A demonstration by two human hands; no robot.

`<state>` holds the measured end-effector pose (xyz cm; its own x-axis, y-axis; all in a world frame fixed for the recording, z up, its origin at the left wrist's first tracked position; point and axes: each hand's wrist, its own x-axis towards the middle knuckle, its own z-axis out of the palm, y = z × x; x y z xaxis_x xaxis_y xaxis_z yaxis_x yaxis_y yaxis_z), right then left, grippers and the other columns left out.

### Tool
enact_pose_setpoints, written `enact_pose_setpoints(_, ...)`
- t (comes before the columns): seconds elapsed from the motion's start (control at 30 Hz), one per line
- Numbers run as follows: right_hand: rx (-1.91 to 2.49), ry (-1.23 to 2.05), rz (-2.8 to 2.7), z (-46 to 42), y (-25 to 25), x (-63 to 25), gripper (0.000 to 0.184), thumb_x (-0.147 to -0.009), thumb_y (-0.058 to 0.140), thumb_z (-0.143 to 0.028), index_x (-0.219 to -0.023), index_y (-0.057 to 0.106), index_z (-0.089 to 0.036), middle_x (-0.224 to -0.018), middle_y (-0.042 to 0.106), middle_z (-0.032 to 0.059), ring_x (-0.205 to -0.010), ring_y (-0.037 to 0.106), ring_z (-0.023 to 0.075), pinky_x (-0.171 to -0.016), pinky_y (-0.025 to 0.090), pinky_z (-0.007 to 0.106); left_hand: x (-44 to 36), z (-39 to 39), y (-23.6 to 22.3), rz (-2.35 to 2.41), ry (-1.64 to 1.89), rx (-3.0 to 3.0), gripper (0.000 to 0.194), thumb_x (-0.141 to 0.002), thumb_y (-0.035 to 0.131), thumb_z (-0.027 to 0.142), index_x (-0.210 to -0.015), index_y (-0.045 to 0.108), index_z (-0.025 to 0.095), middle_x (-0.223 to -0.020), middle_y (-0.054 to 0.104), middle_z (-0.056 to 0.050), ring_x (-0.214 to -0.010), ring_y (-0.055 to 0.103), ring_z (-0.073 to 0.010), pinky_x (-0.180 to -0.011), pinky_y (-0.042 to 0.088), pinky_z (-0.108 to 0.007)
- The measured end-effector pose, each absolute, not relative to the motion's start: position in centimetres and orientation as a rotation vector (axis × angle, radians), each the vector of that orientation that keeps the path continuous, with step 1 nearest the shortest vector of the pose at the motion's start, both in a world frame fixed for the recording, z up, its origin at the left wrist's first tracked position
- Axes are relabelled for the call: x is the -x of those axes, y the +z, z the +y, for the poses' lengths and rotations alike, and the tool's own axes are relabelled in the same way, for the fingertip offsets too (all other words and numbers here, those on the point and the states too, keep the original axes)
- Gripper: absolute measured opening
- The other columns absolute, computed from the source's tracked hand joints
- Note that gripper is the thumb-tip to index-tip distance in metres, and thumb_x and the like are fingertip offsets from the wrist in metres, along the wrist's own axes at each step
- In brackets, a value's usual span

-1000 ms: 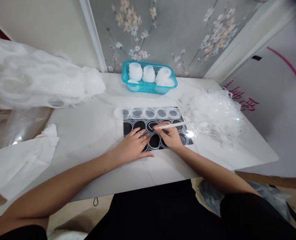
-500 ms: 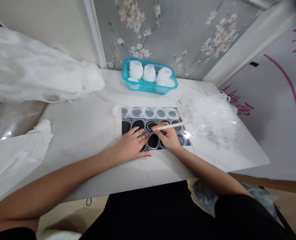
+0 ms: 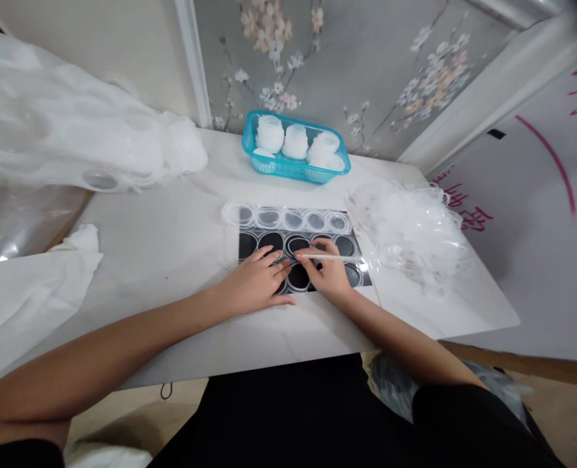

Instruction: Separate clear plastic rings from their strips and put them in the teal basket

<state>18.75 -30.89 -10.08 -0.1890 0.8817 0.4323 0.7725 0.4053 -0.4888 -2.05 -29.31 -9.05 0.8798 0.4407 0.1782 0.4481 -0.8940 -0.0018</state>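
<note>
A clear sheet of round cut-outs lies on the white table over a black backing, its far row bearing whitish translucent rings. My left hand rests flat on the sheet's near left part, fingers spread. In my right hand is a slim white stick, pinched between thumb and fingers like a pen. The stick's tip is close to a circle in the middle row; the fingers partly hide it, and I cannot tell its exact kind.
A blue basket with stacks of white discs stands at the back. Loose clear plastic scraps are heaped on the right. A large bag of white round pieces lies left, above a white cloth-like sheet. A board with red writing stands right.
The stick in my right hand has swung from slanting up to the right to lying nearly level. My left hand stays on the sheet. The view has shifted slightly.
</note>
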Motion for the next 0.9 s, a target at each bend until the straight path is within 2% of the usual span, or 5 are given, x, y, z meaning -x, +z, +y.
enact_pose_setpoints(0.23,1.359,-0.245,-2.372,-31.6,-9.8,-18.2,0.022,-0.088,0.052,-0.019,-0.103,0.067,-0.027,-0.098,0.073,0.0020,-0.124,0.045,0.0256,-0.110,0.019,0.048,2.1,-29.4,-8.6,-0.706,-0.194,3.049,0.083,-0.084,0.038,0.069,-0.132,0.050,0.002,-0.132,0.056,-0.015,-0.132,0.037,-0.0344,-0.112,0.016,-0.046)
enact_pose_setpoints(0.43,1.562,-0.451,-1.667,-25.1,-4.7,-22.6,0.025,-0.091,0.044,-0.021,-0.089,0.068,-0.021,-0.092,0.069,0.0076,-0.104,0.055,0.0270,-0.095,0.034,0.052,2.6,-29.2,-8.8,-0.705,-0.202,3.079,0.083,-0.082,0.034,0.073,-0.130,0.053,0.008,-0.135,0.053,-0.012,-0.134,0.036,-0.0323,-0.112,0.018,-0.047)
enact_pose_setpoints(0.6,1.372,-0.057,-1.635,-27.4,-4.8,-24.6,0.022,-0.090,0.052,-0.031,-0.080,0.069,-0.022,-0.087,0.072,0.0036,-0.095,0.060,0.0234,-0.092,0.043,0.043,2.1,-29.0,-7.7,-0.748,-0.380,3.059,0.073,-0.087,0.030,0.069,-0.122,0.061,0.013,-0.127,0.061,-0.008,-0.128,0.044,-0.0277,-0.110,0.025,-0.041)
enact_pose_setpoints(0.73,1.440,0.452,-1.654,-30.3,-8.9,-23.4,0.022,-0.087,0.055,-0.034,-0.080,0.071,-0.020,-0.088,0.073,0.0060,-0.087,0.066,0.0222,-0.084,0.050,0.036,0.0,-29.2,-6.6,-0.743,-0.364,3.028,0.078,-0.087,0.027,0.070,-0.132,0.052,0.012,-0.140,0.049,-0.010,-0.132,0.038,-0.0306,-0.108,0.028,-0.045)
enact_pose_setpoints(0.9,1.459,0.528,-1.645,-30.2,-11.0,-23.2,0.022,-0.086,0.056,-0.035,-0.083,0.072,-0.019,-0.087,0.074,0.0057,-0.082,0.069,0.0218,-0.076,0.053,0.033,-2.6,-29.2,-7.2,-0.719,-0.191,3.017,0.082,-0.086,0.023,0.071,-0.132,0.052,0.010,-0.139,0.051,-0.010,-0.136,0.033,-0.0336,-0.111,0.023,-0.049)
